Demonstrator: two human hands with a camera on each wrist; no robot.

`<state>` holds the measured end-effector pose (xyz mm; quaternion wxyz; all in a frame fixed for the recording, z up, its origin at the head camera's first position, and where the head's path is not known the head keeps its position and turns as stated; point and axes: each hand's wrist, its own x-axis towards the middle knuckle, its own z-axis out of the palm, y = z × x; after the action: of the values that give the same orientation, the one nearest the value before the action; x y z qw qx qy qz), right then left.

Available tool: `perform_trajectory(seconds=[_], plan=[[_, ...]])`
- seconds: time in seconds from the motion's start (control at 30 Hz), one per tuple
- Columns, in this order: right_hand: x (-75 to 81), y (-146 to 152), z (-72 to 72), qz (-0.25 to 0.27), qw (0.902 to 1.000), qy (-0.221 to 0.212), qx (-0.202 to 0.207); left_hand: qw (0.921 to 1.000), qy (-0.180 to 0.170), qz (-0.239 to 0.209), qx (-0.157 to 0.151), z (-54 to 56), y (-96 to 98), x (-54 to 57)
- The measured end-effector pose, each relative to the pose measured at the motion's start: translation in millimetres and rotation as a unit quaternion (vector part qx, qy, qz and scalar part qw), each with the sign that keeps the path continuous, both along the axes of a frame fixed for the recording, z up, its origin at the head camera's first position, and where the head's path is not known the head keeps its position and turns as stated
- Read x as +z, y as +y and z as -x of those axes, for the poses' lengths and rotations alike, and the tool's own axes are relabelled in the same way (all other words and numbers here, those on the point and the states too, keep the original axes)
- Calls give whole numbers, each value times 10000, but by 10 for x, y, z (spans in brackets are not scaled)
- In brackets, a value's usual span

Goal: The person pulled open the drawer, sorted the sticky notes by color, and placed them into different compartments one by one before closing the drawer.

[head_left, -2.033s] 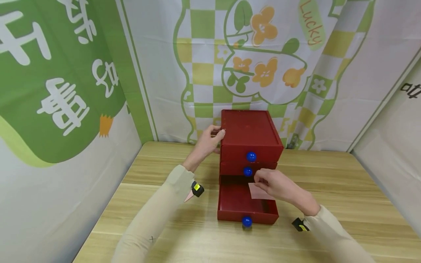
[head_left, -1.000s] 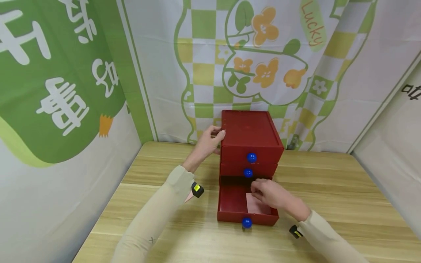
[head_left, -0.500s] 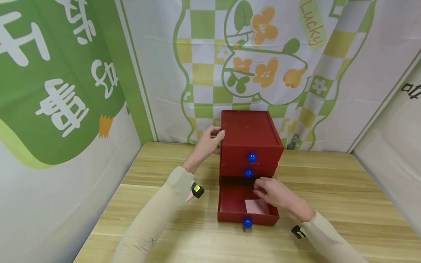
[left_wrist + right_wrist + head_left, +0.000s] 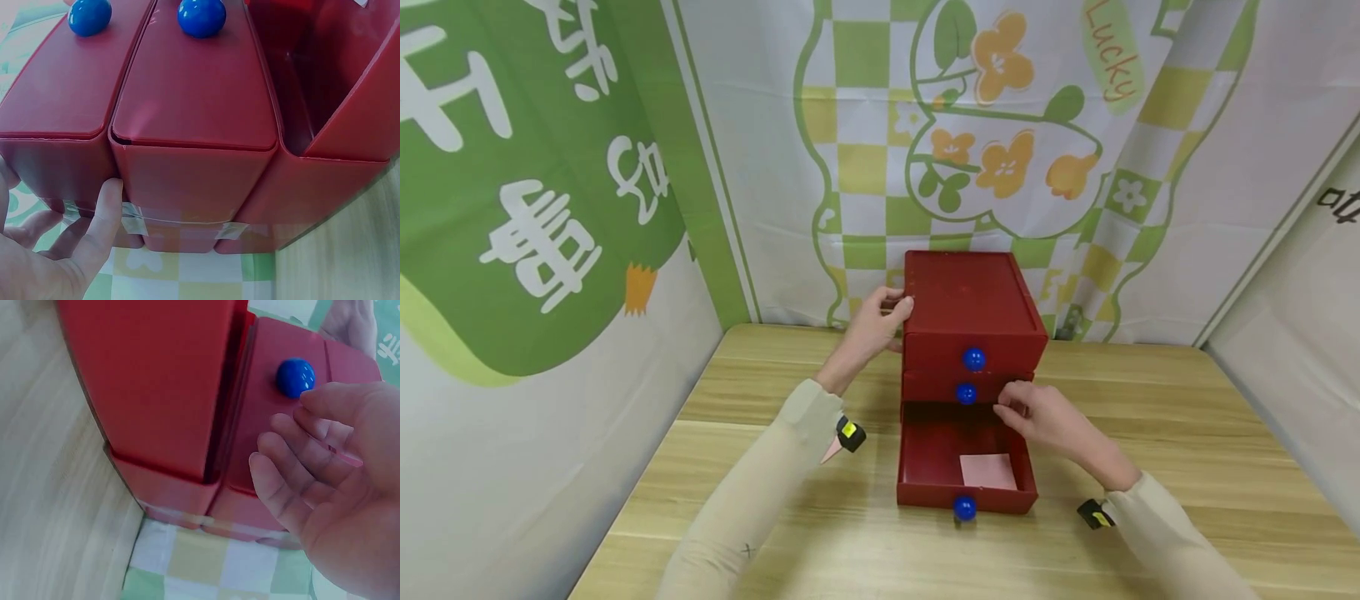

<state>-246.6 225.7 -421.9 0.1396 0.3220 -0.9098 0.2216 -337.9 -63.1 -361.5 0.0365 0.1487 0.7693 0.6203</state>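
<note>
A red cabinet [image 4: 966, 292] of stacked drawers with blue knobs stands on the table. Its bottom drawer [image 4: 928, 467] is pulled out, and a pale pink paper square [image 4: 987, 472] lies flat inside, towards the front right. My left hand [image 4: 872, 323] rests against the cabinet's left side near the top; in the left wrist view its fingers [image 4: 107, 203] touch the side wall. Above the drawer's right edge hovers my right hand [image 4: 1043, 417], fingers loosely bent and holding nothing. The right wrist view has this hand [image 4: 350, 475] beside the middle drawer's blue knob [image 4: 295, 378].
On the wooden table [image 4: 760, 492], a corner of pink paper [image 4: 832, 451] shows beside the left wrist's black strap device [image 4: 851, 432], which hides the rest. A patterned cloth wall [image 4: 865, 192] rises right behind the cabinet.
My right hand lowered the pink paper square into the bottom drawer, let it go, then rose up and to the right. The left hand has stayed at the cabinet's side.
</note>
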Motion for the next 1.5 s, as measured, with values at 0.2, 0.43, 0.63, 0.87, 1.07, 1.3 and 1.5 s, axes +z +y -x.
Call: perform_trajectory(seconds=[0.2, 0.43, 0.63, 0.87, 1.07, 1.3, 1.5], plan=[[126, 117, -18, 220, 9992, -284, -185, 10000, -11, -2, 13, 12, 11, 7], [388, 239, -88, 506, 9979, -38, -411, 10000, -11, 8, -23, 4, 10, 5], [640, 343, -97, 893, 9920, 705, -543, 10000, 55, -1, 12, -8, -5, -4], [861, 409, -3, 1317, 9839, 1071, -566, 9997, 199, 88, 85, -23, -8, -16], [965, 435, 51, 1513, 9832, 662, -783, 9997, 84, 212, 35, -30, 8, -33], [1088, 408, 148, 1605, 9809, 5, -1101, 9999, -46, 129, 19, -18, -1, -24], [1160, 397, 253, 1531, 9796, -588, -1158, 9993, 139, 344, -18, -41, -88, -45]])
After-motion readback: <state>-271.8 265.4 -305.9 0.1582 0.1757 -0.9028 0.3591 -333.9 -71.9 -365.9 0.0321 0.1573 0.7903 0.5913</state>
